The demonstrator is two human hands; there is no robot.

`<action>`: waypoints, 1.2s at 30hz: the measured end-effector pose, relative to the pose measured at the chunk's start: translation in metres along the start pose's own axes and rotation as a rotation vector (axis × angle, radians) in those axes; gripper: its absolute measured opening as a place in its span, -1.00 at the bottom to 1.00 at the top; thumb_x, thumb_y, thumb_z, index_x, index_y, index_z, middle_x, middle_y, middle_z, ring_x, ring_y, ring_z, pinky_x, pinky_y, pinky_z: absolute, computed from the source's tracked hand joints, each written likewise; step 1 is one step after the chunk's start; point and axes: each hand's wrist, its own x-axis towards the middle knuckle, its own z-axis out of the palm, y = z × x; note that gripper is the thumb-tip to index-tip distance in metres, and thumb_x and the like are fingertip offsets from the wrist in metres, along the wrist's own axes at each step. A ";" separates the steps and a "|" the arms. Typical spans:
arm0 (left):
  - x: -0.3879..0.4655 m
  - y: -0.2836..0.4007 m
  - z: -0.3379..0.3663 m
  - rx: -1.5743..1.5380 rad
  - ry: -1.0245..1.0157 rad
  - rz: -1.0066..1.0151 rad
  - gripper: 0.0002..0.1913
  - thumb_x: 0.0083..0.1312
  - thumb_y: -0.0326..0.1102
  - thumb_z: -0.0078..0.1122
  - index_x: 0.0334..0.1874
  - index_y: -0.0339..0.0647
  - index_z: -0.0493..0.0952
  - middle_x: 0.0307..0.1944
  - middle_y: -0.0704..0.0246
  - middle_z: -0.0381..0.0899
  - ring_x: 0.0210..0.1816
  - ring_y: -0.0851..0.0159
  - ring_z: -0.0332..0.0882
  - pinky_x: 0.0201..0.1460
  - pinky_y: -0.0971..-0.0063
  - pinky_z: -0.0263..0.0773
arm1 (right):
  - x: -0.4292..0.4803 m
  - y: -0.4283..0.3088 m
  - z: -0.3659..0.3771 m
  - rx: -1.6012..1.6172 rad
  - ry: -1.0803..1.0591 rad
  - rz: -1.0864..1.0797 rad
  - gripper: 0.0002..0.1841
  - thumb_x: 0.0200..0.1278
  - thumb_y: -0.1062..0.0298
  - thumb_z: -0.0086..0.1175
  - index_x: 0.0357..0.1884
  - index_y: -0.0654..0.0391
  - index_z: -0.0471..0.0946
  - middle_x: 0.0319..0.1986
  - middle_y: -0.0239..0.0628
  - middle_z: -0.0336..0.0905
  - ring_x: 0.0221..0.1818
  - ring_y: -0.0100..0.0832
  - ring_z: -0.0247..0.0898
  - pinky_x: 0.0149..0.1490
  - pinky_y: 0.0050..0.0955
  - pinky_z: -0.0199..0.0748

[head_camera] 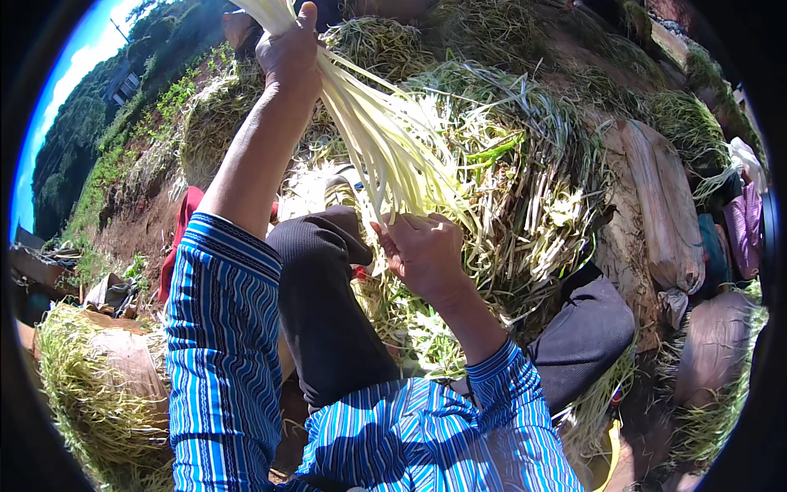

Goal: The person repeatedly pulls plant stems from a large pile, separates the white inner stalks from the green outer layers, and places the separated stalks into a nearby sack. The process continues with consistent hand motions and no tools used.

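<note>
My left hand (pixel 289 61) is raised at the upper left with the fingers closed around a bunch of long, pale yellow-green leafy stalks (pixel 384 138). The thick white ends stick up past the top edge of the view. From the fist the strands fan down to the right. At their lower ends is my right hand (pixel 427 252), its fingers curled and the thumb pinched against a few strand tips. Behind the bunch lies a large heap of cut stalks and leaves (pixel 522 203), green on top and straw-coloured lower down. Loose trimmings (pixel 424 338) lie between my knees.
Wrapped bundles of greens stand on both sides, one at the lower left (pixel 123 363) and a long one at the right (pixel 664 203). A yellow strap (pixel 613 449) is by my right leg. A red cloth (pixel 178 246) lies beyond my left arm, near a weedy bank (pixel 147 135).
</note>
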 end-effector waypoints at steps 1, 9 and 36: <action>0.000 0.003 -0.017 -0.045 0.015 -0.105 -0.76 0.10 -0.28 0.28 -0.36 -0.21 0.41 -0.68 0.43 0.33 -0.66 0.41 0.32 -0.59 0.50 0.36 | -0.004 -0.011 0.002 0.012 0.069 0.003 -0.90 -0.07 0.35 0.17 -0.50 0.01 0.46 -0.76 -0.41 0.36 -0.68 -0.34 0.37 -0.52 -0.41 0.30; -0.054 -0.014 -0.117 -0.242 0.143 -0.174 -0.80 0.16 -0.29 0.21 -0.32 -0.18 0.39 -0.67 0.49 0.29 -0.66 0.48 0.22 -0.59 0.60 0.24 | -0.050 -0.059 0.008 0.198 -0.097 -0.200 -0.90 -0.02 0.38 0.11 -0.57 0.07 0.42 -0.82 -0.47 0.25 -0.78 -0.49 0.27 -0.63 -0.50 0.19; -0.097 0.072 -0.196 -0.349 -0.012 -0.044 -0.74 0.22 -0.11 0.13 -0.41 -0.08 0.30 -0.60 0.53 0.24 -0.53 0.50 0.27 -0.38 0.53 0.29 | 0.010 -0.044 0.034 0.277 -0.255 0.010 -0.75 0.05 0.45 0.07 -0.16 0.17 0.50 -0.36 -0.20 0.48 -0.40 -0.25 0.48 -0.36 -0.43 0.50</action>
